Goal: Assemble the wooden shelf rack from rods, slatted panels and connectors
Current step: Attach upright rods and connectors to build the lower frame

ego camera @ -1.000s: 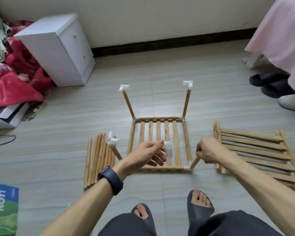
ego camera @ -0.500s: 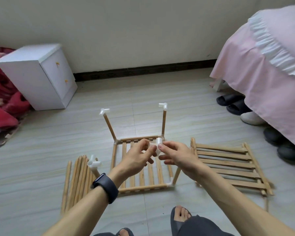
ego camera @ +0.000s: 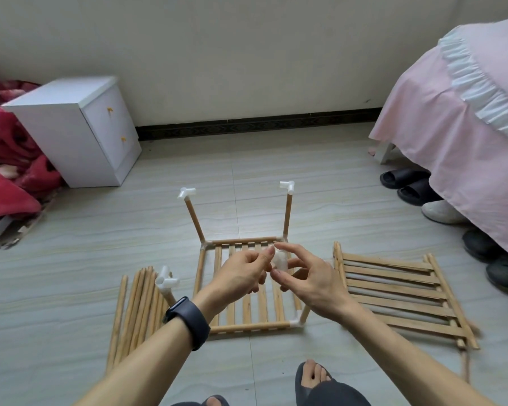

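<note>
Pale tiled floor [ego camera: 276,165] runs back to a plain wall with a dark skirting. A white cabinet [ego camera: 71,127] stands at the left beside a red blanket [ego camera: 6,159]. A bed under a pink cover [ego camera: 467,112] fills the right, with slippers [ego camera: 405,178] at its edge.

Both forearms reach forward and meet mid-view. The left hand [ego camera: 244,271], with a dark watch [ego camera: 188,320] on its wrist, and the right hand [ego camera: 308,276] together hold a small white connector [ego camera: 279,260] in the air above the rack. Each pinches it between thumb and fingertips. The connector is blurred, so its shape is hard to read.

Below the hands a slatted panel [ego camera: 238,328] lies flat on the floor, edged by rods with white joints at the corners. Two upright rods [ego camera: 288,212] rise from its far corners, each capped by a white joint. Loose rods [ego camera: 132,306] lie bundled just left of it, and spare panels [ego camera: 393,291] are stacked to its right
</note>
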A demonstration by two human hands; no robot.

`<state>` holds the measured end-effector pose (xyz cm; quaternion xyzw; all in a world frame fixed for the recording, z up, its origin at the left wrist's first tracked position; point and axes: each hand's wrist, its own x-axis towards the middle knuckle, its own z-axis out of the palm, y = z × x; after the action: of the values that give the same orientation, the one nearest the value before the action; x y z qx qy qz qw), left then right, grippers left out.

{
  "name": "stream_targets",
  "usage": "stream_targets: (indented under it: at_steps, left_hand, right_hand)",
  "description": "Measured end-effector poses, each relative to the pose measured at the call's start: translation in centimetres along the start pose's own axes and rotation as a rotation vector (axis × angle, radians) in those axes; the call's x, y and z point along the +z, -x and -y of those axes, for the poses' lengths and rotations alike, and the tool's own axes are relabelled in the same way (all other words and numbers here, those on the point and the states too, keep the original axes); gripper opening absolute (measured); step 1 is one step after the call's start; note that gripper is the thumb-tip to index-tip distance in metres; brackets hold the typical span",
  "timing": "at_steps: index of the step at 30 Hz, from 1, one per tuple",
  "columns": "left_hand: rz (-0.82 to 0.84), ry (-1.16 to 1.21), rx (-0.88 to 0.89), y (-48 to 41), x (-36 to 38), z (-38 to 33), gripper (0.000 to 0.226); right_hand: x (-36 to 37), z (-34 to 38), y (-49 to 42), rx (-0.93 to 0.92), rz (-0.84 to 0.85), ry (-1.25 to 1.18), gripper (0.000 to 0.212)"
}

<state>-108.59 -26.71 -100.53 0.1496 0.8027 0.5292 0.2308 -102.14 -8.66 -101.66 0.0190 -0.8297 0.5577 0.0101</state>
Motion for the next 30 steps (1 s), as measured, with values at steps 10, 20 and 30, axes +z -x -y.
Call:
stream_targets:
  at_steps: [10, 20, 30]
  left_hand:
    - [-0.311, -0.474, 0.021, -0.6, -4.2, 3.2, 0.024]
    - [-0.348, -1.084, -0.276, 1.4, -8.2, 11.2, 0.044]
    - [-0.367, -1.035, -0.287, 0.7, -8.2, 11.6, 0.041]
  right_hand:
    - [-3.3, -3.3, -1.5, 0.449, -0.144, -0.241, 0.024]
    - [-5.3, -6.4, -1.6, 0.688, -0.200, -0.288, 0.029]
    - [-3.6, -5.7, -0.5, 0.638, -0.192, -0.054, 0.027]
